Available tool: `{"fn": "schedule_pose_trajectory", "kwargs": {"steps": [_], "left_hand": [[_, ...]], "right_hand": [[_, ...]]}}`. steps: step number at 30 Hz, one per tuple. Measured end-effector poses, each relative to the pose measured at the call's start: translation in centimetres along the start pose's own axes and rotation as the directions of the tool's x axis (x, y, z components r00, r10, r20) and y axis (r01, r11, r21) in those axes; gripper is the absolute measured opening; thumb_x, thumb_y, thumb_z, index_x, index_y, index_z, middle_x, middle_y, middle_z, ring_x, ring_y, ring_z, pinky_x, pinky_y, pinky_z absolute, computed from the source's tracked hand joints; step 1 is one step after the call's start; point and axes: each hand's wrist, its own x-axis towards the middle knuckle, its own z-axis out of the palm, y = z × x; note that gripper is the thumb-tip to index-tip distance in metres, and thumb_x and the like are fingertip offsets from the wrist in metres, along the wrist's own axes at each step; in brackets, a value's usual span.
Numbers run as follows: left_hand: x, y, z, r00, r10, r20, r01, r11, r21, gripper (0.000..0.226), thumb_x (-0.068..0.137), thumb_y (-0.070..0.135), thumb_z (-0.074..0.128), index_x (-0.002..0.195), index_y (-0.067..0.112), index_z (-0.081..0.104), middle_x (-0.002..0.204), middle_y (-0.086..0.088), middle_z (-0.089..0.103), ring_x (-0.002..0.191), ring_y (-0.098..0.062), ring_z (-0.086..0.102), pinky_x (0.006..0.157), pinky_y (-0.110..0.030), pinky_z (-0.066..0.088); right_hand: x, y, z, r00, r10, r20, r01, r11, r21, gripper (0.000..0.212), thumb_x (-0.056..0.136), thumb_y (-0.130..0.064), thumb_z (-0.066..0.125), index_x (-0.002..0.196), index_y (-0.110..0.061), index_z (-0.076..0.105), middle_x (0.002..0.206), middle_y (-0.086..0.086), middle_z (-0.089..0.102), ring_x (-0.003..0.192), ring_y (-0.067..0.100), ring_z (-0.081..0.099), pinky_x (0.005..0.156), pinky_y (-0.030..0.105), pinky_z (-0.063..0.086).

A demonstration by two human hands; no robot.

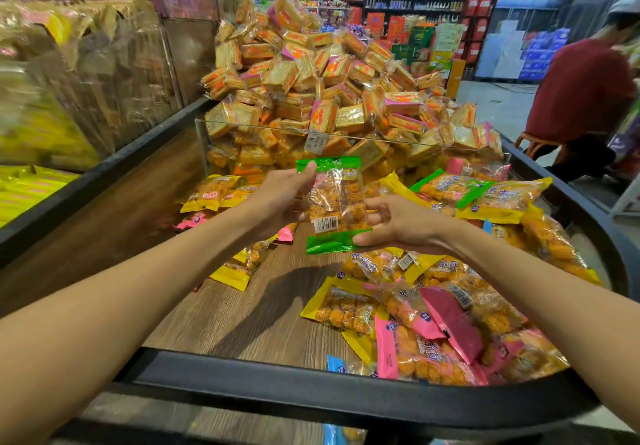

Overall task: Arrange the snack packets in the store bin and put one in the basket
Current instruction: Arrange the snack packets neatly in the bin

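Head: two hands (341, 210), one green-ended packet (332, 202)

A single head-worn, wide-angle view is given, directed forward and down over the store bin (311, 389) from close above its near rim. The forearms enter from 7 and 4 o'clock; shelving is seen far off at 12.

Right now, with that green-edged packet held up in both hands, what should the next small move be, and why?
Probably lower the green-edged packet onto the bare wooden floor of the bin. The left hand pinches its top edge and the right hand its bottom edge, so it hangs above the loose packets. No basket is in view, so arranging seems the likelier step.
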Motion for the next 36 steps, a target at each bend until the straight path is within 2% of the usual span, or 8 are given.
{"fn": "schedule_pose_trajectory", "kwargs": {"steps": [4,8,12,18,20,24,28,36], "left_hand": [[-0.4,0.2,0.2,0.979,-0.057,0.196,0.023,0.985,0.172,0.05,0.072,0.035,0.073,0.112,0.012,0.055,0.112,-0.001,0.06,0.102,-0.019,0.059,0.087,-0.036,0.055],[-1.0,-0.2,0.2,0.987,-0.012,0.163,-0.071,0.866,0.495,0.044,0.071,0.012,0.08,0.103,0.009,0.05,0.093,0.001,0.051,0.086,-0.012,0.053,0.054,-0.014,0.049],[-0.9,-0.3,0.1,0.985,0.043,0.167,-0.112,0.894,0.434,0.041,0.073,0.003,0.078,0.106,0.009,0.055,0.095,-0.001,0.053,0.088,-0.015,0.052,0.053,-0.011,0.048],[-0.5,-0.8,0.6,0.976,0.212,0.048,-0.216,0.927,0.306,0.048,0.081,0.028,0.072,0.12,0.012,0.049,0.111,-0.008,0.059,0.089,-0.016,0.065,0.076,-0.031,0.059],[-0.6,-0.7,1.3,0.988,0.128,0.092,-0.142,0.974,0.174,0.046,0.086,0.037,0.063,0.123,0.013,0.051,0.118,-0.008,0.061,0.094,-0.017,0.067,0.08,-0.035,0.058],[-0.6,-0.7,1.6,0.993,0.085,0.085,-0.088,0.996,0.022,0.036,0.095,0.039,0.049,0.117,0.012,0.059,0.103,-0.002,0.068,0.09,-0.016,0.067,0.083,-0.036,0.055],[-0.5,-0.6,1.1,0.994,0.05,0.099,-0.056,0.997,0.055,0.026,0.099,0.032,0.046,0.111,0.013,0.059,0.094,-0.001,0.065,0.074,-0.01,0.063,0.076,-0.031,0.054],[-1.4,-0.2,1.6,0.942,-0.042,0.334,0.034,0.999,0.027,0.015,0.099,0.025,0.045,0.098,0.019,0.059,0.071,0.013,0.067,0.052,0.003,0.058,0.048,-0.014,0.046]], "right_hand": [[-0.3,-0.3,-0.5,0.997,-0.056,-0.049,0.06,0.996,0.07,0.073,0.079,0.015,0.062,0.144,0.004,0.031,0.132,0.03,0.052,0.099,0.028,0.067,0.073,0.03,0.06],[-0.3,-0.5,-0.5,0.988,-0.052,-0.146,0.058,0.997,0.041,0.083,0.08,0.015,0.062,0.149,0.001,0.018,0.153,0.025,0.023,0.132,0.034,0.043,0.08,0.03,0.057],[-0.3,-0.6,-0.1,0.987,-0.08,-0.136,0.089,0.994,0.062,0.085,0.078,0.009,0.067,0.148,0.002,0.021,0.145,0.038,0.025,0.13,0.043,0.042,0.086,0.035,0.056],[-0.3,-0.5,0.0,0.882,-0.297,-0.366,0.164,0.921,-0.353,0.063,0.076,-0.008,0.078,0.132,-0.009,0.05,0.12,0.007,0.058,0.108,0.021,0.058,0.073,0.031,0.053],[-0.2,-0.4,0.8,0.86,-0.404,-0.312,0.232,0.854,-0.466,0.052,0.073,-0.013,0.081,0.119,-0.015,0.058,0.108,0.005,0.064,0.093,0.026,0.066,0.077,0.04,0.056],[-0.1,-0.5,2.0,0.872,-0.477,-0.111,0.339,0.75,-0.568,0.053,0.07,-0.03,0.083,0.117,-0.024,0.06,0.106,0.0,0.055,0.08,0.009,0.06,0.065,0.015,0.048],[-0.5,-1.1,1.8,0.79,-0.53,-0.308,0.407,0.829,-0.383,0.014,0.088,-0.023,0.067,0.098,-0.014,0.069,0.085,0.004,0.066,0.068,0.01,0.062,0.059,0.019,0.047],[-0.5,-1.4,0.1,0.805,-0.328,-0.494,0.303,0.944,-0.133,0.024,0.099,-0.029,0.049,0.081,-0.016,0.058,0.074,-0.003,0.056,0.066,0.007,0.051,0.056,0.017,0.045]]}}
